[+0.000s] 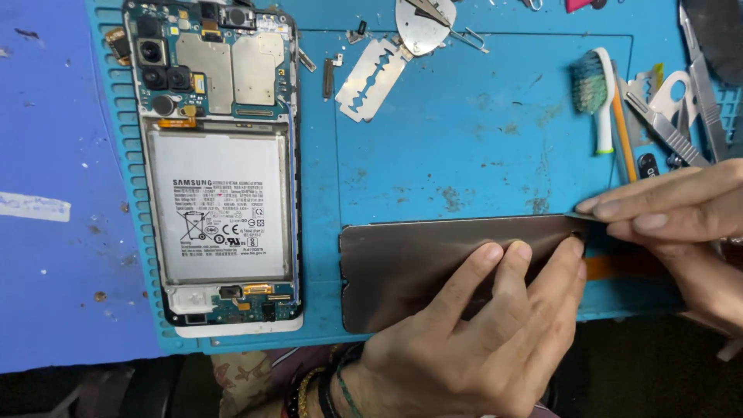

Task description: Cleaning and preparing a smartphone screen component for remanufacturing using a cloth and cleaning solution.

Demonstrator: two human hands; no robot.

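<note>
Here, on a scuffed blue mat, the left hand presses a dark panel flat while the right hand pinches its corner.

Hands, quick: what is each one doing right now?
Left hand: open, fingers pressed flat on the dark display panel.
Right hand: fingertips pinched at the panel's far right corner; whether it holds a thin tool cannot be told.
</note>
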